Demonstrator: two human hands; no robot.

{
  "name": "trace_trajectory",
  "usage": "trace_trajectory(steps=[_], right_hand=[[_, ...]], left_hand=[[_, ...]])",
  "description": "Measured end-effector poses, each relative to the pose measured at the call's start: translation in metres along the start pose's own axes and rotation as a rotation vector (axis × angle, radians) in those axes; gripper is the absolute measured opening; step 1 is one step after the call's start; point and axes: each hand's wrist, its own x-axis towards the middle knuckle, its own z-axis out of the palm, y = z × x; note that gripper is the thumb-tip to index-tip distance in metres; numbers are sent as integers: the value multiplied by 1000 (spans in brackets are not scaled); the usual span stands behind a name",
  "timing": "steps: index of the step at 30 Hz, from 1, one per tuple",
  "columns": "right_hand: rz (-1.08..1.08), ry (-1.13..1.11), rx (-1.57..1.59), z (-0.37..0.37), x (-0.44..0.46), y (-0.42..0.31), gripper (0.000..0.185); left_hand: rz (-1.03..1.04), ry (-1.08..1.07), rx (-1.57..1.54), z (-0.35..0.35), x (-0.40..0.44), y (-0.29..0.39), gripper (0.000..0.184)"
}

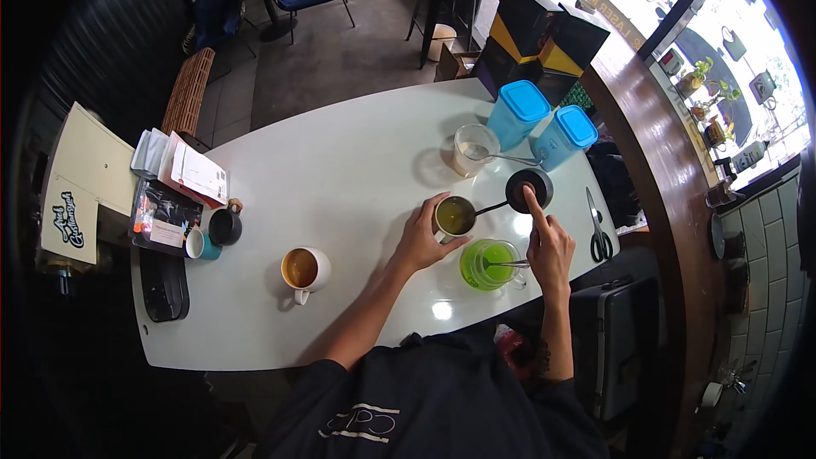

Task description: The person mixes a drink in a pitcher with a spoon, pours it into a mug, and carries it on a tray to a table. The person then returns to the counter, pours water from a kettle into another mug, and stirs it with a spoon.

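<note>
My left hand (418,240) wraps round a metal cup (456,216) that holds dark green liquid. A thin dark stem runs from the cup to a round black piece (539,202), whose kind I cannot make out. The stretched index finger of my right hand (551,248) lies on that piece; its other fingers are bent and partly hidden. Just below the metal cup stands a glass jug (473,279) of bright green liquid, with a spoon (507,264) in it. A clear plastic cup (473,143) with a spoon stands above, beside two blue-lidded containers (521,102).
On the white table (340,161), a white mug (322,269) with brown liquid stands left of my arms. Scissors (599,234) lie near the right edge. Small cups (226,226), papers (197,172) and a black tray (164,286) occupy the left end. Dark boxes (520,25) stand at the back.
</note>
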Motion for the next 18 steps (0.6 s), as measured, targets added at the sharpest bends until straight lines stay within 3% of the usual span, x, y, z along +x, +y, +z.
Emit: trace_trajectory(steps=[18], right_hand=[[-5, -26, -60, 0, -5, 1, 85]], left_hand=[[43, 56, -16, 3, -1, -4, 88]])
